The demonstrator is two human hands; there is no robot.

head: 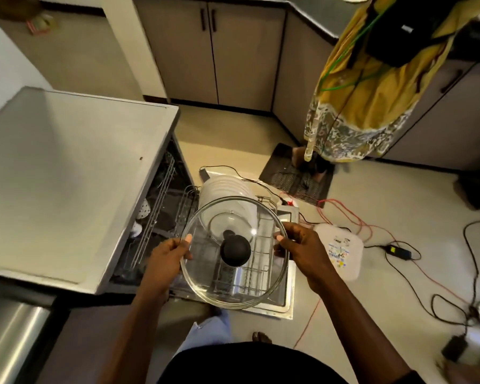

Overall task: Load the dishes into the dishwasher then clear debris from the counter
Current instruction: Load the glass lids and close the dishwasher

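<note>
Dishwasher (pixel 161 195) open, rack (pixel 266 206) pulled out. Left hand (pixel 166 256) pinches the left rim of the lid (pixel 234 253), thumb on top. Lid hangs level, knob up, over the rack's free near half; plates (pixel 222 187) stand behind. Right hand (pixel 302 245) pinches the right rim. The two-sided grip likely steadies it for slotting.
</note>
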